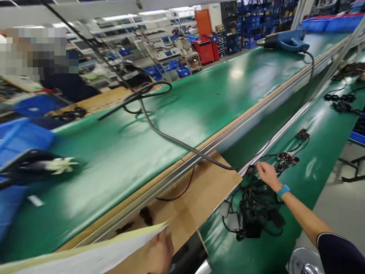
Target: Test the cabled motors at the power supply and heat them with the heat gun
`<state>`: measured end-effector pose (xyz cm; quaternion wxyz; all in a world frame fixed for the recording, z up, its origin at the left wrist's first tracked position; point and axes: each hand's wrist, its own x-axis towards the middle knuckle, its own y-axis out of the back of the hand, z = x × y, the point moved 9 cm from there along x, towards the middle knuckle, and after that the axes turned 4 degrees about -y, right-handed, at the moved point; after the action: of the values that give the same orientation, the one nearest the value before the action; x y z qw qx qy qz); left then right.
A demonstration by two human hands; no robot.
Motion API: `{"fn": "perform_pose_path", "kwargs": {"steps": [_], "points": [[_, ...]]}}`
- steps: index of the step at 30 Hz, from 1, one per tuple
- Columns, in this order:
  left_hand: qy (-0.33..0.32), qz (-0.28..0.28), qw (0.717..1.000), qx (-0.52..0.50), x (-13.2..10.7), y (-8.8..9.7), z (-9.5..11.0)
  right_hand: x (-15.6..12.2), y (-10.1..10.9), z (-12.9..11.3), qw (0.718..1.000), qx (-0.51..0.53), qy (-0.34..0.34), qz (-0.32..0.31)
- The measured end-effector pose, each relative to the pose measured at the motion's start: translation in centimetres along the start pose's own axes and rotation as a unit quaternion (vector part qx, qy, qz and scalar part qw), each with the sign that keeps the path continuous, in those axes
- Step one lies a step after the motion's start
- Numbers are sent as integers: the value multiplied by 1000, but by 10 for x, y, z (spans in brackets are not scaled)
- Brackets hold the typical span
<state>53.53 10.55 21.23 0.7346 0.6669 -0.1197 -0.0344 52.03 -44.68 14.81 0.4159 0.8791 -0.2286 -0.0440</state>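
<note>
Handle the black cables (245,205) gently, since tangled loops may snag; they lie on the lower green surface (316,152), beside the cardboard (199,190) corner; the right hand (267,176) curls its fingers narrowly there (grip unclear); the left hand (160,253), blurred by the paper sheet (94,254), I cannot judge.

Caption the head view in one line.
Left hand holding paper, right hand at black cables on a green workbench.

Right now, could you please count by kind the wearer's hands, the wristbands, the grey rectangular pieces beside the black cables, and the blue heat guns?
Left hand and right hand: 2
Blue wristband: 1
Grey rectangular pieces: 2
Blue heat gun: 1
Total: 6
</note>
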Motion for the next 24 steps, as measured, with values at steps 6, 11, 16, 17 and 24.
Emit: {"fn": "perform_pose_path", "kwargs": {"steps": [6,11,16,17,24], "points": [[-112,-26,979,-170,-88,-94,151,14,130,225,930,-138,-310,146],[-36,-86,943,-321,-137,-126,222,22,122,273,942,-148,-298,46],[81,-163,850,-494,-157,-104,253,7,106,276,941,-196,-276,26],[99,-174,817,-540,-156,-89,262,6,106,275,941,-201,-272,32],[-37,-220,460,-860,-129,114,380,5,132,245,964,-96,-220,116]]}}
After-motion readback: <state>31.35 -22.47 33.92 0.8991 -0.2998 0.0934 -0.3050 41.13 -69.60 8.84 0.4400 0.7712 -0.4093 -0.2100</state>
